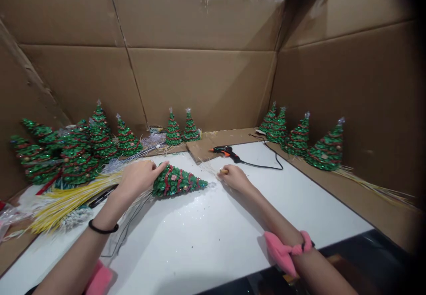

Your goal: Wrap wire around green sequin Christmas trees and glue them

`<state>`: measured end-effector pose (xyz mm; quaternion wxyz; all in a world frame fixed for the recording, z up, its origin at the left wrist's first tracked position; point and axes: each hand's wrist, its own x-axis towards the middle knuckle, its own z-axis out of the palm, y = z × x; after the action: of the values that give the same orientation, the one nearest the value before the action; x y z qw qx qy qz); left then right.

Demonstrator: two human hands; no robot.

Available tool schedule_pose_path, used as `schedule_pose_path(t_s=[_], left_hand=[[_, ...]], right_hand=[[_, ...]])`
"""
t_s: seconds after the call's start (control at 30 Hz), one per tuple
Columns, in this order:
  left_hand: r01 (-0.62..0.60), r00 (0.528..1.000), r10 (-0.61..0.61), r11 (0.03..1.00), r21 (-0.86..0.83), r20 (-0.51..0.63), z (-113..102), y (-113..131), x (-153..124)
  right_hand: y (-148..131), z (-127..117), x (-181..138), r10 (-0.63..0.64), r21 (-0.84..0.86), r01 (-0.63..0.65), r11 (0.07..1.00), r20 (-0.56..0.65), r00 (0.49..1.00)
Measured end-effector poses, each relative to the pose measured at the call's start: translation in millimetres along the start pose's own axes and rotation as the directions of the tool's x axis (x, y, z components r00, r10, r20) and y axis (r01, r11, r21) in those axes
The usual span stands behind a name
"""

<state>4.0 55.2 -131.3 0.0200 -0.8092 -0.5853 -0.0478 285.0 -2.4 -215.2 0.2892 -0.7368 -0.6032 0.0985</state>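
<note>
Hands [138, 177], glittery sequinned cone tree [178, 182]

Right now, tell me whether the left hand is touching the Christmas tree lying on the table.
Touching. The head view shows the left hand closed over the base of the Christmas tree, thumb on its green rim.

Overhead light falls bright on the white table [206, 241], throwing soft shadows beside the forearms [262, 210]. The lying tree [178, 182] glints. Cardboard walls [199, 77] bow toward the corners; the right edge darkens into vignette.
</note>
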Motion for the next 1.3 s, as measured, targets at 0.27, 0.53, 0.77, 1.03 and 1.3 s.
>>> schedule_pose_path(t_s=[0.27,0.53,0.77,1.03,1.3], left_hand=[[0.072,0.961,-0.202,0.839,-0.539,-0.187,6.4,-26.7,0.8],[0.175,0.741,0.67,-0.119,-0.977,0.051,-8.9,-23.8,-25.6],[0.091,0.735,0.669,0.072,-0.993,0.116,-1.0,55.2,-56.6],[-0.045,0.951,0.306,-0.032,-0.999,-0.052,12.0,60.9,-47.5],[-0.034,0.939,0.341,-0.02,-0.999,-0.038,25.6,47.5,-46.8]], right_hand=[[-5.0,-12.8,4.7,0.003,0.414,0.042,0.909,-0.108,0.994],[-38.0,-52.9,-8.1,0.01,0.868,0.322,0.379,-0.352,0.936],[-102.4,-77.7,-31.3,-0.165,0.854,0.436,0.285,-0.405,0.899],[-136.2,-40.3,-36.2,-0.485,0.581,0.487,0.652,-0.174,0.857],[-119.1,-8.3,-22.2,-0.366,0.797,0.242,0.553,-0.028,0.93]])
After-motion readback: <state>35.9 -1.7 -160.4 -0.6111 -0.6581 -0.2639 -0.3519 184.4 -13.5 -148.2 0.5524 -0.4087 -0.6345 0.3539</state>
